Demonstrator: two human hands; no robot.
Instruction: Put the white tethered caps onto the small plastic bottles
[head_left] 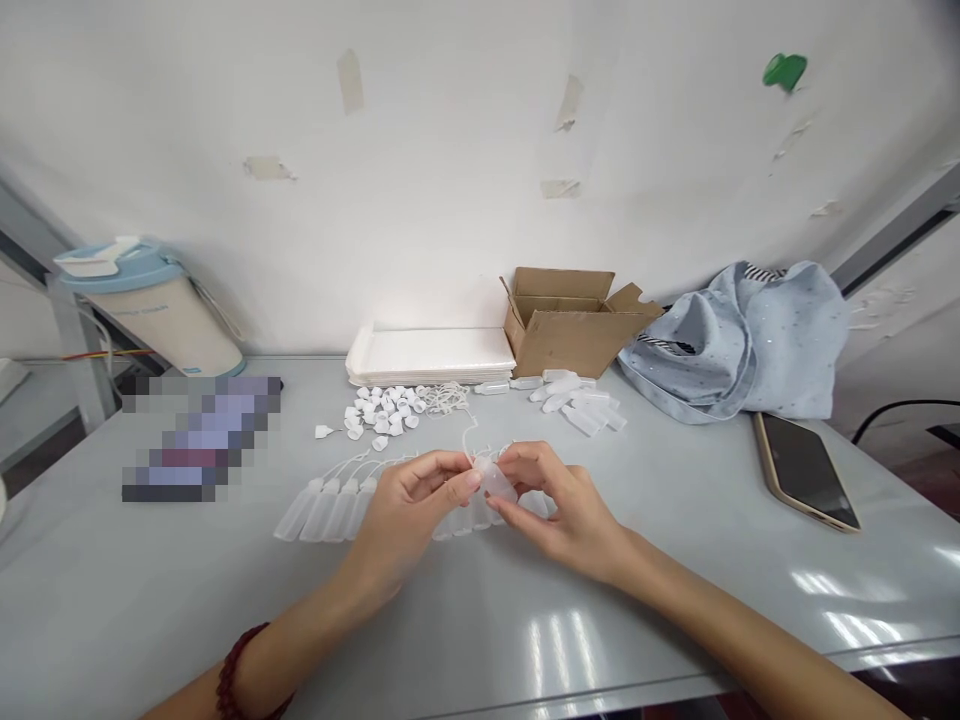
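A small translucent plastic bottle is held between both hands above the table. At its neck, my left hand pinches with thumb and fingers, and a thin white cord runs up from there. My right hand grips the body of the same bottle from the right. Below and behind the hands lies a row of bottles with white caps and cords, partly hidden by my left hand. Beyond are a pile of white caps, a tangle of white cords and several loose uncapped bottles.
At the back stand a stack of white trays and an open cardboard box. A tumbler and a pixelated object are on the left. To the right lie a blue cloth bag and a phone.
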